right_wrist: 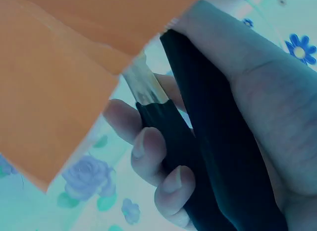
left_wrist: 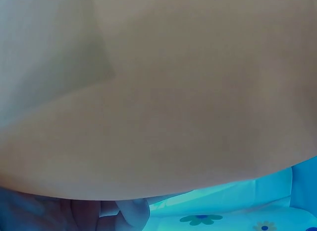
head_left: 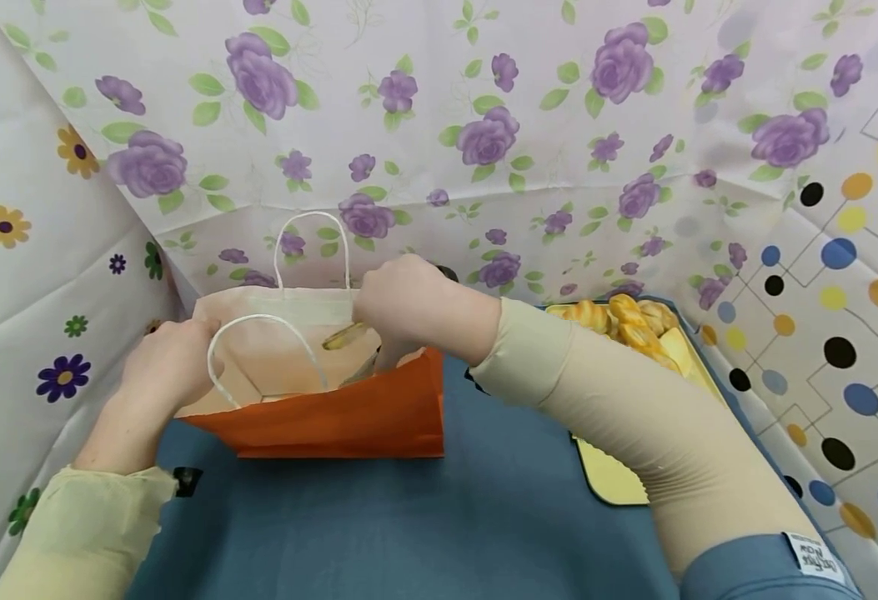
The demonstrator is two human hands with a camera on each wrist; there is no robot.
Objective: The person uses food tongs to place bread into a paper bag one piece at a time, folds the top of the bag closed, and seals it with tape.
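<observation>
Left of frame centre, the paper bag [head_left: 341,425] looks light and easily creased, so we pinch its left rim with our left hand [head_left: 172,358], our right hand [head_left: 404,300] curling its fingers round the handles of the probably stiff, springy tongs [right_wrist: 218,137].

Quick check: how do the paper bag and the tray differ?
The paper bag is orange outside; the tray is yellow. The paper bag stands open with two white handles; the tray lies flat, bearing bread. Both are on the blue table surface.
</observation>
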